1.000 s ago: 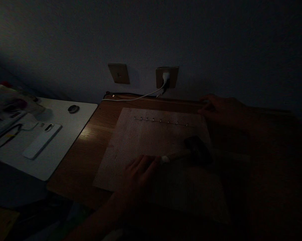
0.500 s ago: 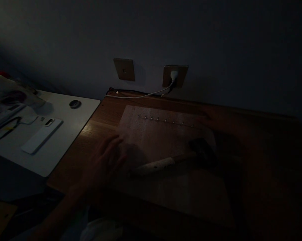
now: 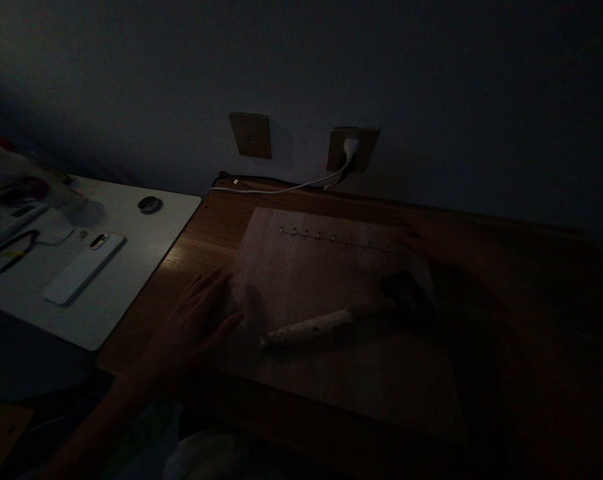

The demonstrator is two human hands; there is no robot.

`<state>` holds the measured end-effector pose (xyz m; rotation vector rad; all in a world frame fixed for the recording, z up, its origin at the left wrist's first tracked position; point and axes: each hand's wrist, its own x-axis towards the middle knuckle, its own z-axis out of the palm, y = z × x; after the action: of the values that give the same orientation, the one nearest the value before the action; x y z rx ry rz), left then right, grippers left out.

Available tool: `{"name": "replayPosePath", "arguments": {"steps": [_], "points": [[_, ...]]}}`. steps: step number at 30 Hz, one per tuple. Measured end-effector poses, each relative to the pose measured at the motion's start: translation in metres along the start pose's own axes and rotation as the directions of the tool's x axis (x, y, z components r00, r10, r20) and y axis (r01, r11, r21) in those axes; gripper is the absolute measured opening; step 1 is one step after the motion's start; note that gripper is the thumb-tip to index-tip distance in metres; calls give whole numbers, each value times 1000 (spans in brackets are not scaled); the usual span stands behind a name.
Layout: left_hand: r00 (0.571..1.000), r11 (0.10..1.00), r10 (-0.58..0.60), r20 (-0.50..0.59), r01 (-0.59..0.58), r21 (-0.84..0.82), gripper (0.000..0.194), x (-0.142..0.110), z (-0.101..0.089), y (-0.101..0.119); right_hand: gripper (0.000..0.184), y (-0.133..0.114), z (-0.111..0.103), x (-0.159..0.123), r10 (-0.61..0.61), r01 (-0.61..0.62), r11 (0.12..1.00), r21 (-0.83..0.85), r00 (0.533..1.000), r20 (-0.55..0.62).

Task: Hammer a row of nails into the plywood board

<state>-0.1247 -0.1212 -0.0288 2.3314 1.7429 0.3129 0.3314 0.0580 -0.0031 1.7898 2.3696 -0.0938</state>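
Note:
The scene is very dark. A flat board [image 3: 301,280] lies on a wooden table [image 3: 211,227], with a row of several small nails [image 3: 331,239] along its far edge. A hammer [image 3: 331,320] with a pale handle and dark head lies on the board. My left hand [image 3: 194,320] rests flat at the board's left edge, fingers spread, holding nothing. My right hand [image 3: 431,243] sits at the board's far right corner, near the end of the nail row; its fingers are lost in shadow.
A white side table [image 3: 131,260] at the left carries a white phone [image 3: 84,267], a small dark round object [image 3: 149,204] and clutter. Behind, the wall has a switch plate [image 3: 250,135] and a socket [image 3: 352,148] with a white cable.
My left hand let go of the hammer handle and slid left to the board's edge. The hammer now lies free on the board. The view shifted slightly.

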Motion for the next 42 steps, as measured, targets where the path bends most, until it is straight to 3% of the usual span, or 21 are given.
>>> {"name": "replayPosePath", "arguments": {"steps": [4, 10, 28, 35, 42], "points": [[993, 992, 117, -33, -115, 48, 70, 6, 1, 6, 47, -4, -5, -9, 76, -68, 995, -71, 991, 109], [980, 979, 196, -24, -195, 60, 67, 14, 12, 14, 54, 1, -7, -25, 157, -135, 981, -136, 974, 164], [963, 962, 267, -21, -265, 62, 59, 21, 20, 36, 48, 14, -4, -38, 182, -151, 972, -178, 968, 174], [925, 925, 379, -21, -377, 44, 45, 22, 20, 37, 43, 22, 4, -41, 186, -162, 975, -151, 970, 157], [896, 896, 444, -8, -444, 7, 49, 25, 25, 43, 42, 42, 12, -47, 208, -189, 973, -131, 966, 153]]}}
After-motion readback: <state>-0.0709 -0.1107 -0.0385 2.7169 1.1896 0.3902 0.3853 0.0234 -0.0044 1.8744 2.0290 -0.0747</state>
